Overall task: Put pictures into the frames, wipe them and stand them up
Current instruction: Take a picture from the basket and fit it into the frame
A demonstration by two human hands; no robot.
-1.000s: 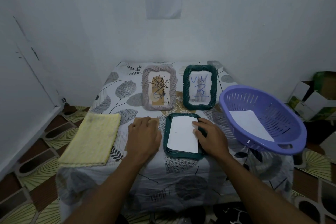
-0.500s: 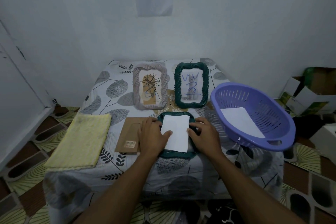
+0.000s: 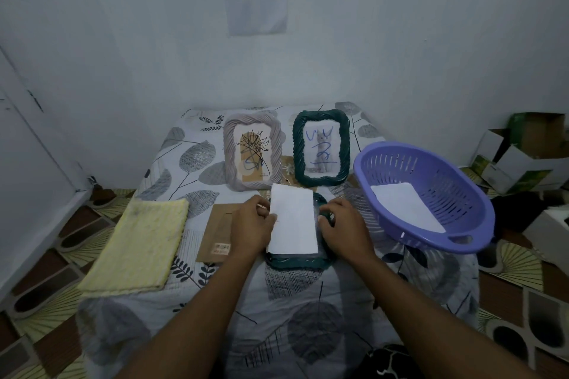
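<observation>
Now loading picture, centre of view: pinching it with left hand, gripping frame with right hand; next likely needs squaring, pressing flat.

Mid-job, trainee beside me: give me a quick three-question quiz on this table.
1. True or false: a paper sheet lies in the purple basket.
2. Which hand pinches the white sheet over the flat green frame? A left hand, B right hand.
3. How many frames stand upright?
Key: 1 true. 2 A. 3 two: the grey frame and the standing green frame.
</observation>
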